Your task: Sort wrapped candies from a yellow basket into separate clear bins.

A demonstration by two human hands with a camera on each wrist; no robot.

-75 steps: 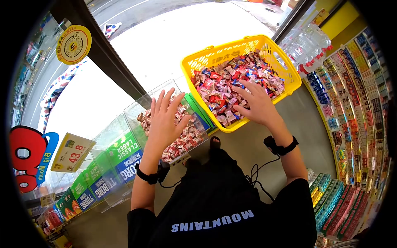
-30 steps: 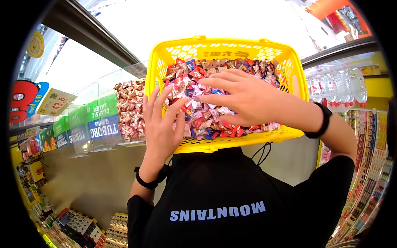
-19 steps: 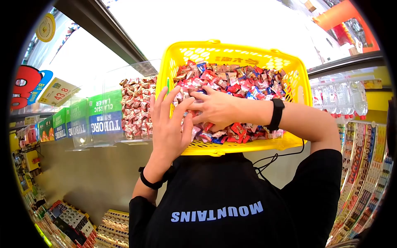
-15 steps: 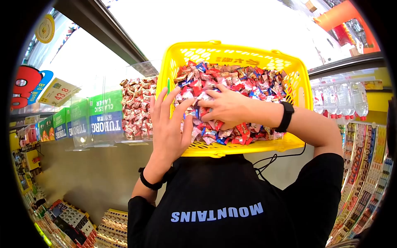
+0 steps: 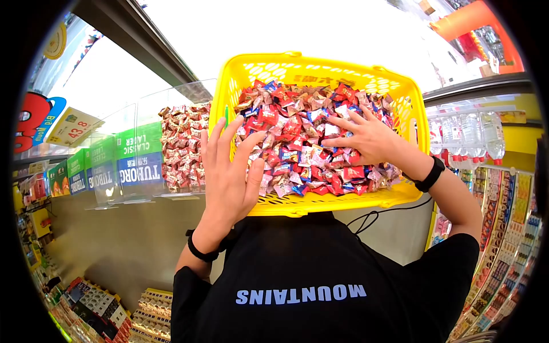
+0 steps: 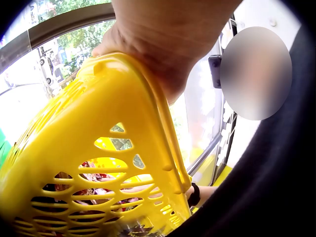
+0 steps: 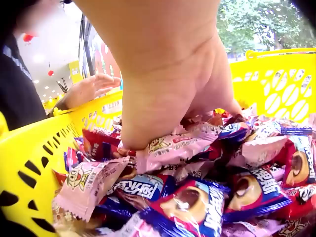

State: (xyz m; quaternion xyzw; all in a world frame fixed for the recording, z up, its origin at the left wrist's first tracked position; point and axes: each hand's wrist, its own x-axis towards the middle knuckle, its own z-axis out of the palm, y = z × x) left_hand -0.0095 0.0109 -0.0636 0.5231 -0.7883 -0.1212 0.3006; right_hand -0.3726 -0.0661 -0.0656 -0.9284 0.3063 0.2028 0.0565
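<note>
A yellow plastic basket (image 5: 320, 201) full of wrapped candies (image 5: 291, 151) in pink, red and blue sits right before the person's body. My right hand (image 5: 369, 137) lies spread over the right part of the pile, fingers pointing left. Up close in the right wrist view, its thumb and fingertips press in among the wrappers, partly hidden by them. At the basket's left side is my left hand (image 5: 229, 177), fingers straight and spread and nothing held. In the left wrist view that hand (image 6: 148, 49) is at the corner of the rim, most of its fingers out of sight.
A clear bin of small red-and-white wrapped candies (image 5: 186, 148) adjoins the basket's left side. Beer cartons (image 5: 140, 154) and a price card (image 5: 74, 127) stand farther left. Water bottles (image 5: 469, 134) and stocked shelves (image 5: 497, 228) line the right.
The basket now lies closer to the body and squarer in the head view. My right hand reached left across the candies, then drew back right. My left hand stays by the left rim.
</note>
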